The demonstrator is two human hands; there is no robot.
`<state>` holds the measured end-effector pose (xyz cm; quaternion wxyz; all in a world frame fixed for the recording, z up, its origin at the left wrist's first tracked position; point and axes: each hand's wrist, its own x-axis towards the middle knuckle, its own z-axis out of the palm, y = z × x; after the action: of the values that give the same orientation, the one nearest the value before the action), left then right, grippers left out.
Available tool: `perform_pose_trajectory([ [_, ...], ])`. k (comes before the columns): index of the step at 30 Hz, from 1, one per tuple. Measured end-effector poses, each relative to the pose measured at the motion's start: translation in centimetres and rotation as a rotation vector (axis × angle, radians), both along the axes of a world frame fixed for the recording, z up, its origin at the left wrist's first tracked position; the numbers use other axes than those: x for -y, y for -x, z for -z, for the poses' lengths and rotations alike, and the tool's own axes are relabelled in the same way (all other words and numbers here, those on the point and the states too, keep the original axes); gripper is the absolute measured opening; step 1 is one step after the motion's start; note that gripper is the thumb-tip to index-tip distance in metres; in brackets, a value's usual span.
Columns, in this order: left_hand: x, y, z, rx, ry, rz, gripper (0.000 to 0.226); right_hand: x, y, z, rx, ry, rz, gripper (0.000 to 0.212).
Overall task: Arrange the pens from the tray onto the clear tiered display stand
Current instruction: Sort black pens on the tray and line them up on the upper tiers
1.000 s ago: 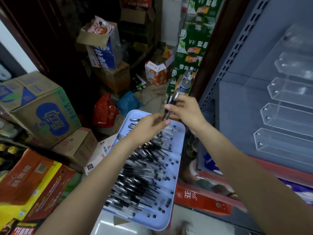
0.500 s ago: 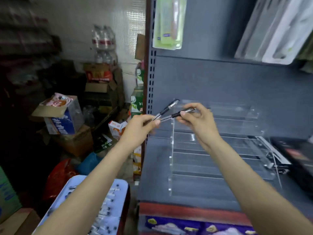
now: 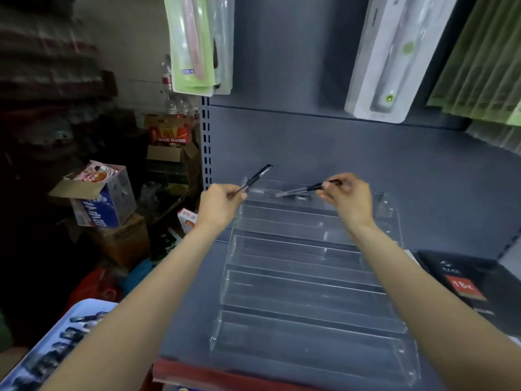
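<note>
Two pens over the clear stand
Left hand pinches a pen angled up-right; right hand pinches another pen lying nearly level (clear barrels, black grips).

Two bare forearms, no sleeves in view, left hand and right hand ungloved, no rings or watch visible
</note>
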<state>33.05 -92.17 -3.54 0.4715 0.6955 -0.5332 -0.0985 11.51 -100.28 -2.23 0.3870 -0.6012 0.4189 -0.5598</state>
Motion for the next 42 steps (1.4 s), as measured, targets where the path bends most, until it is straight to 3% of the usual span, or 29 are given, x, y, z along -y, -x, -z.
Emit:
perform_pose_trajectory([
  [6, -0.2, -0.6, -0.3, 0.060, -0.072, 0.026, 0.024, 1.2, -0.9, -0.5, -0.566, 0.189, 0.045, 0.004],
  [13, -0.3, -1.1, -0.4, 0.082, -0.045, 0.079, 0.024, 2.4, -1.9, -1.7, -0.769, 0.117, 0.043, 0.012],
  [21, 0.1, -1.2, -0.3, 0.144, -0.025, 0.090, 0.020, 3.5, -2.2, -2.0, -0.799, 0.005, -0.033, 0.015],
  [24, 0.2, -1.2, -0.4, 0.260, 0.013, 0.085, 0.017, 2.8, -2.3, -1.8, -0.604, 0.044, -0.056, 0.016],
  [27, 0.2, -0.7, -0.9, 0.383, 0.046, 0.112, 0.019, 0.7, -2.6, -2.0, -0.375, 0.084, -0.274, 0.018],
  [30, 0.4, 0.2, -1.5, 0.403, 0.026, 0.227, 0.023, -0.6, -3.0, -1.8, -0.277, 0.080, -0.415, 0.016],
  [33, 0.7, 0.7, -1.7, 0.370, 0.043, 0.247, 0.028, -0.5, -2.8, -1.8, -0.202, 0.096, -0.364, 0.014],
  [36, 0.8, 0.1, -1.6, 0.301, 0.066, 0.139, 0.051, 0.5, -1.5, -1.8, -0.155, 0.113, -0.219, 0.012],
  [39, 1.2, -1.2, -1.1, 0.167, -0.072, 0.055, 0.069, 1.8, 0.1, -1.5, -0.190, 0.099, -0.070, 0.009],
  [42, 1.5, -1.8, -0.2, 0.142, -0.189, 0.086, 0.051, 2.4, 0.6, -1.0, -0.314, 0.103, 0.008, 0.024],
])
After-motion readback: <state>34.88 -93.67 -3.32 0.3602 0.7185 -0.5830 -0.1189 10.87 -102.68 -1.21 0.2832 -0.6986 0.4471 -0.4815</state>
